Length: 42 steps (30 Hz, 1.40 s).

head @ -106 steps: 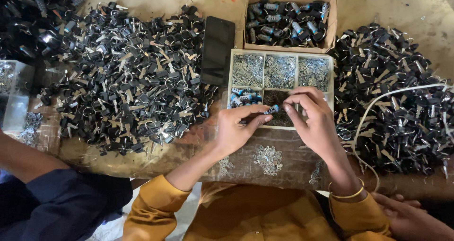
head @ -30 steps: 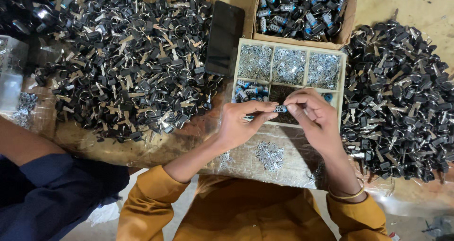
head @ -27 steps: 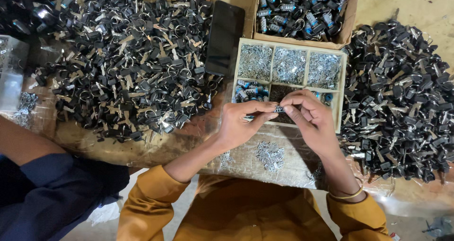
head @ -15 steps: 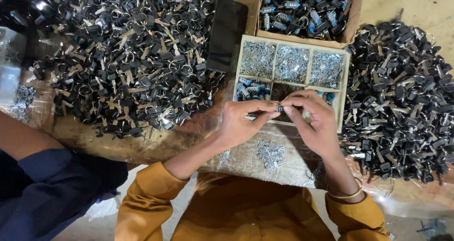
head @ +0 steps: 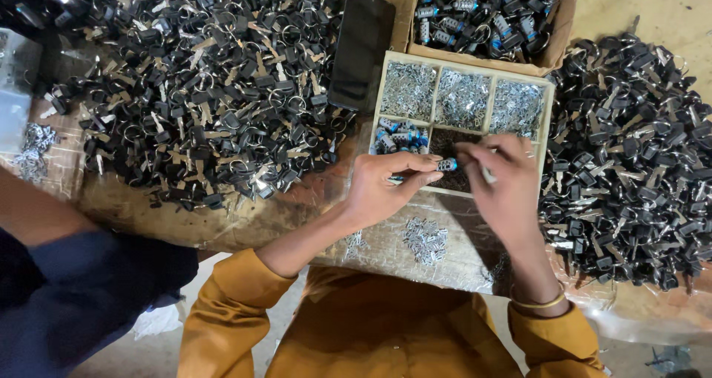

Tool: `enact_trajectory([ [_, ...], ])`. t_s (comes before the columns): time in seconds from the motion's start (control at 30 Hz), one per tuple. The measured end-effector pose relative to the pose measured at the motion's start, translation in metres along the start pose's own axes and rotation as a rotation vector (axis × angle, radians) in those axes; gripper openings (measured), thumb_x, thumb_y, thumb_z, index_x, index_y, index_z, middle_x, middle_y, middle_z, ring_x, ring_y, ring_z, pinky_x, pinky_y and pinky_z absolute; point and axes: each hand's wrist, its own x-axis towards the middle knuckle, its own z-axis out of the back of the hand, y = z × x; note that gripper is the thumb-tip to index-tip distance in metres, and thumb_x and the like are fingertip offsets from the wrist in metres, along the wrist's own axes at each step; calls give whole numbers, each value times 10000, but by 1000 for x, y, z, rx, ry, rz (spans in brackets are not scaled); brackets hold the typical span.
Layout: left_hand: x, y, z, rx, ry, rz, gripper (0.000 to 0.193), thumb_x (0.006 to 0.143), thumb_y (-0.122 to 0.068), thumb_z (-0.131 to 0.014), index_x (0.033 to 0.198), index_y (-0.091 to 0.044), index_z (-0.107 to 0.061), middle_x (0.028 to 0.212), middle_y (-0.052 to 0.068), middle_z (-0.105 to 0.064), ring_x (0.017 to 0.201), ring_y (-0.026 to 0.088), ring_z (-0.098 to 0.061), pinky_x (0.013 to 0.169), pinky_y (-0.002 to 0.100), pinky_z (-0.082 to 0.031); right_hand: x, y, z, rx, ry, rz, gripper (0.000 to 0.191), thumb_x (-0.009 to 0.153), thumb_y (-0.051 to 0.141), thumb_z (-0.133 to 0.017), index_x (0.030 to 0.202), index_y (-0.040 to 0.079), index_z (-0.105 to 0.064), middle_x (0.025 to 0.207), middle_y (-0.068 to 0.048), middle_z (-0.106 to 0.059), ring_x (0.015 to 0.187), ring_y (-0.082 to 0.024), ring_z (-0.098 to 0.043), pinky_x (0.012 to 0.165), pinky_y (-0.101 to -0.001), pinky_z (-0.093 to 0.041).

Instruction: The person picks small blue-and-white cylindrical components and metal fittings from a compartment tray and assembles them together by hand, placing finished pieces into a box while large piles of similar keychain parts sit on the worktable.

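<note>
The left hand (head: 387,187) pinches a small lock cylinder (head: 446,165) above the divided tray (head: 548,118), as it did half a second before. The right hand (head: 504,192) still touches its other end, fingertips pressed together, holding a thin pin; both hands barely moved.

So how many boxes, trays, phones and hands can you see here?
Cardboard box: 1
Divided tray: 1
Black phone: 1
Hands: 2, left hand and right hand, both pinching a small metal part
Total: 5
</note>
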Motion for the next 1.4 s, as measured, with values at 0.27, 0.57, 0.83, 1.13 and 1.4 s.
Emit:
enact_trajectory([
  [0.27, 0, -3, 1, -46, 14, 7, 121, 900, 17, -799, 1005, 4, -742, 1070, 121, -787, 1046, 192, -781, 894, 291, -650, 1, -2, 4, 0, 38, 35, 98, 889, 72, -788, 977, 94, -750, 962, -57, -661, 931, -287, -583, 871, -403, -403],
  [0.57, 0, -3, 1, -43, 20, -7, 130, 891, 0, -812, 1002, 5, -745, 1057, 129, -787, 1043, 198, -781, 892, 295, -649, -3, 4, 5, 427, 32, -103, 69, 1020, 41, -695, 1075, 20, -658, 1046, -81, -658, 812, -177, -573, 788, -306, -447],
  [0.83, 0, -1, 2, -6, 24, -14, 140, 885, -19, -823, 1001, 8, -749, 1064, 130, -785, 1024, 197, -784, 868, 290, -658, -1, 11, 11, 434, 76, -40, 90, 990, 10, -705, 1077, 0, -682, 1043, -93, -682, 814, -151, -582, 737, -271, -477],
  [1.13, -2, 2, 1, -3, 38, 7, 168, 879, -19, -824, 1035, -14, -763, 1099, 126, -781, 1022, 185, -784, 893, 283, -661, -3, 18, 12, 336, 52, -22, 127, 961, -6, -729, 1079, -6, -683, 1063, -105, -713, 787, -156, -641, 706, -267, -518],
  [1.4, -5, 4, 0, 38, 25, -7, 165, 879, -26, -828, 1034, -26, -771, 1089, 106, -785, 1026, 187, -785, 900, 285, -656, -6, 15, 14, 221, 59, 99, 178, 946, 2, -752, 1115, 28, -703, 1077, -117, -713, 851, -192, -685, 727, -285, -553],
])
